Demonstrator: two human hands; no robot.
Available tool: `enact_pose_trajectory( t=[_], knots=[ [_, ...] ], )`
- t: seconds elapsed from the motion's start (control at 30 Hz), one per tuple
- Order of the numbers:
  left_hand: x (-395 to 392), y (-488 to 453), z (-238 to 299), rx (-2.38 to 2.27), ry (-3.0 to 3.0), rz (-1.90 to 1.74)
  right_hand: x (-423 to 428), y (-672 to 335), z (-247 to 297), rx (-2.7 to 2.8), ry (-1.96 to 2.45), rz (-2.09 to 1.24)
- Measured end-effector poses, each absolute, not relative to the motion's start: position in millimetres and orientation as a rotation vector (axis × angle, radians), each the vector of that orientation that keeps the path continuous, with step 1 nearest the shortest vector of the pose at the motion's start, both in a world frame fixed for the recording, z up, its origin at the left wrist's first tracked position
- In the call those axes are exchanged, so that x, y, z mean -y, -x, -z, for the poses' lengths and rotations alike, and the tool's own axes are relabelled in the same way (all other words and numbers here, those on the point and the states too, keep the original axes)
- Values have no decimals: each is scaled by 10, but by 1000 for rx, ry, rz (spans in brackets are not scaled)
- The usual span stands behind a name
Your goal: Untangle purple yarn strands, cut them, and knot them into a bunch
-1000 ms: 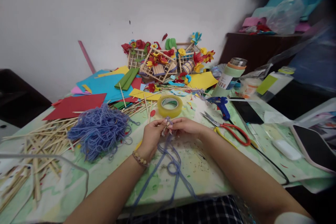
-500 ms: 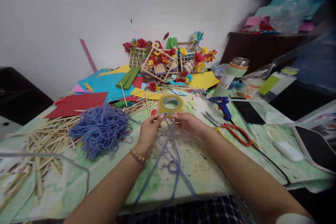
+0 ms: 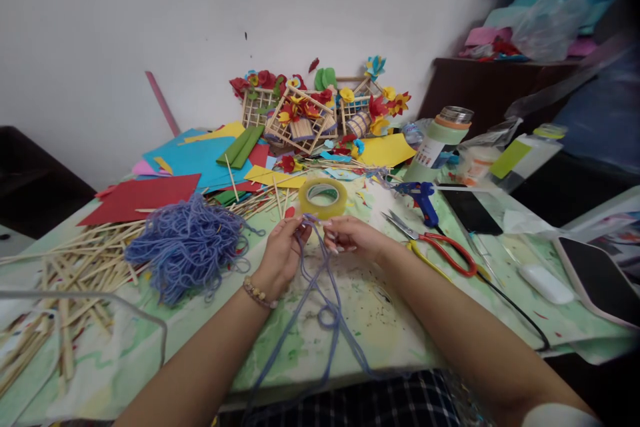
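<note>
Blue-violet yarn (image 3: 336, 287) hangs in several long strands between my hands, crossing and curling into a small loop before trailing over the table's front edge. My left hand (image 3: 283, 247) is closed, thumb and forefinger pinching the yarn near its upper end. Just to the right, my right hand (image 3: 356, 237) has its fingers curled around a strand, the fingertips partly hidden. A roll of clear yellowish tape (image 3: 323, 210) lies directly beyond my fingertips. Left of my left hand sits a big tangled heap of the same yarn (image 3: 187, 247).
Thin wooden sticks (image 3: 83, 280) lie scattered at left, near red paper (image 3: 143, 199). Scissors (image 3: 453, 253), a blue glue gun (image 3: 423, 200), a phone (image 3: 470, 209) and a bottle (image 3: 437, 147) stand or lie at right. Stick frames with paper flowers (image 3: 303, 117) lean at the back.
My right fingers have drawn down and curled slightly away from the left fingertips. A short piece of yarn now arches over the left fingertips. The view has shifted a little.
</note>
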State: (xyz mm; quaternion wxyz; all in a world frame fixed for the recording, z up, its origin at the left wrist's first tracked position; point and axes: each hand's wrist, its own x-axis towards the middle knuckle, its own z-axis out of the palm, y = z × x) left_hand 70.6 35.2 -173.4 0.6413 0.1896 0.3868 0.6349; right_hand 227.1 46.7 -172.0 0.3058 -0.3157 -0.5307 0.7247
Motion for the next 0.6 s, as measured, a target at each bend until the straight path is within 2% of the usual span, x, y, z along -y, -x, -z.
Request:
enact_pose_trajectory(
  t=[0.33, 0.6],
  knots=[
    [-543, -586, 1796, -864, -292, -1470, -263, -2276, 1522, 1484, 943, -2147],
    [-577, -536, 1814, -817, -237, -1448, 534, -2717, 1468, 1212, 1009, -2203]
  ],
)
